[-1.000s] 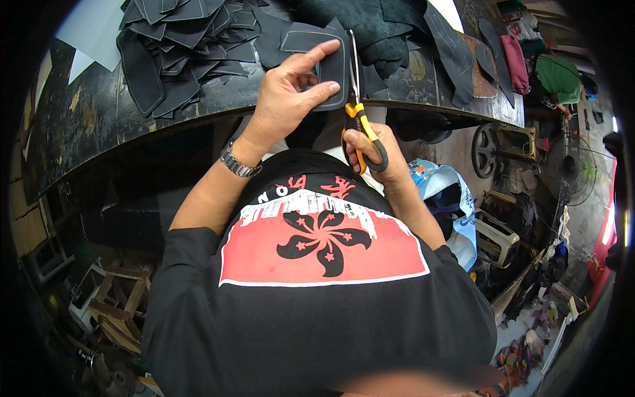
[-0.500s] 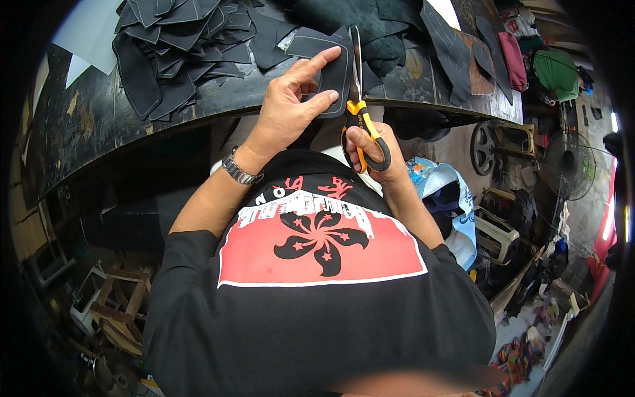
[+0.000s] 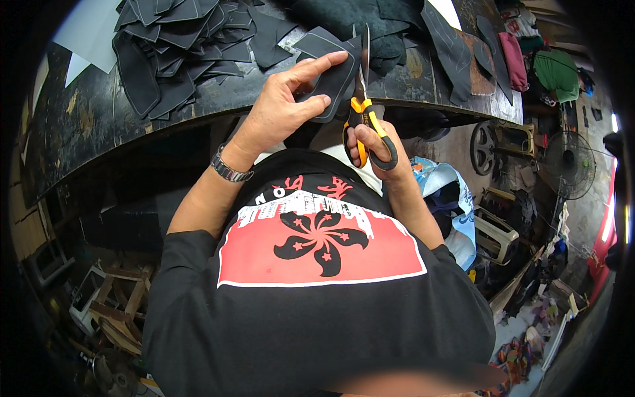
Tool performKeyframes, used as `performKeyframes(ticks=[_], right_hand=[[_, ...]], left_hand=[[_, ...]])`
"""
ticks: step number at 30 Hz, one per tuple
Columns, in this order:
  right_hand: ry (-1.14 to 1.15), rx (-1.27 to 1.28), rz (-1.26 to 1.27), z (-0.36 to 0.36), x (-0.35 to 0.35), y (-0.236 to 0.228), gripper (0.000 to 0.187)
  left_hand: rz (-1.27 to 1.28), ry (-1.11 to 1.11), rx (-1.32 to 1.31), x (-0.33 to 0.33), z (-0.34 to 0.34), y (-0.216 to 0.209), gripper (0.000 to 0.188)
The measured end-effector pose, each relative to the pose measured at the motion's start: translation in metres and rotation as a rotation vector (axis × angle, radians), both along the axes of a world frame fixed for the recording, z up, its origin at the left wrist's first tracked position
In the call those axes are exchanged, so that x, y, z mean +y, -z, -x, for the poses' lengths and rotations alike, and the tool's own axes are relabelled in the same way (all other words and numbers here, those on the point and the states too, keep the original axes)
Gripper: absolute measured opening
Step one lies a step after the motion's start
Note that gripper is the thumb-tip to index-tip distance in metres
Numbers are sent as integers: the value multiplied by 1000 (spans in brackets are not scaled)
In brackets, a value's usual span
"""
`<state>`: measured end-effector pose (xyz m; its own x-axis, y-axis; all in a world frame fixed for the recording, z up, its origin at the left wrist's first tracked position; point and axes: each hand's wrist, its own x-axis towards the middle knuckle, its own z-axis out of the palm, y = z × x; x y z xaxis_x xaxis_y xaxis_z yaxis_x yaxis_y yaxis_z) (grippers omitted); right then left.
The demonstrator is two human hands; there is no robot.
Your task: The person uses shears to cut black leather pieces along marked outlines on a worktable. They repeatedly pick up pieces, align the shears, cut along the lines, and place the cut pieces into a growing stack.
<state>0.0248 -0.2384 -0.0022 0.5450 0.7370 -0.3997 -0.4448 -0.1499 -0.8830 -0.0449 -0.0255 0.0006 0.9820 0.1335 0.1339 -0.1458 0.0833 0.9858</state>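
Observation:
My left hand [image 3: 281,99] holds a curved black leather-like piece [image 3: 339,78] at the table's front edge. Its index finger and thumb rest spread on the top face; the other fingers are partly hidden. A pale line runs along the piece's margin. In my right hand [image 3: 382,153] is a pair of scissors [image 3: 361,111] with yellow and black handles, its fingers and thumb wrapped through the loops. The blades point away from me, slightly apart, along the piece's right edge. Whether material lies between them is hard to make out.
Left of my hands, a heap of black outlined pieces [image 3: 172,40] covers the dark table [image 3: 73,132]. Dark hide-like material [image 3: 344,16] and long black strips [image 3: 450,53] lie farther back and right. A fan [image 3: 567,159] stands at right, a wooden stool [image 3: 122,301] at lower left.
My left hand has shifted slightly left, and the held piece has turned so its lower end swings left. My right hand and the scissors have moved a little right.

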Motion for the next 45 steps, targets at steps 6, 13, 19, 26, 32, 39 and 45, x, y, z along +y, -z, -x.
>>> performKeyframes(ticks=[6, 13, 19, 26, 32, 39, 45], right_hand=[[-9, -48, -17, 5, 1, 3, 43], [24, -39, -8, 6, 2, 1, 40], [45, 28, 3, 7, -1, 1, 36], [-49, 32, 44, 1, -13, 1, 36], [-27, 19, -19, 9, -6, 4, 42], [-9, 13, 0, 7, -5, 2, 37], [15, 64, 12, 7, -9, 3, 32]], left_hand=[[-5, 19, 38, -1, 2, 0, 59], [-4, -11, -9, -4, 1, 1, 58], [-25, 34, -4, 7, -2, 0, 58], [-45, 155, 67, 31, -8, -3, 58], [-46, 138, 66, 27, -7, -2, 58], [-126, 98, -13, 17, -3, -1, 58], [-116, 102, 30, 21, -5, -1, 58]])
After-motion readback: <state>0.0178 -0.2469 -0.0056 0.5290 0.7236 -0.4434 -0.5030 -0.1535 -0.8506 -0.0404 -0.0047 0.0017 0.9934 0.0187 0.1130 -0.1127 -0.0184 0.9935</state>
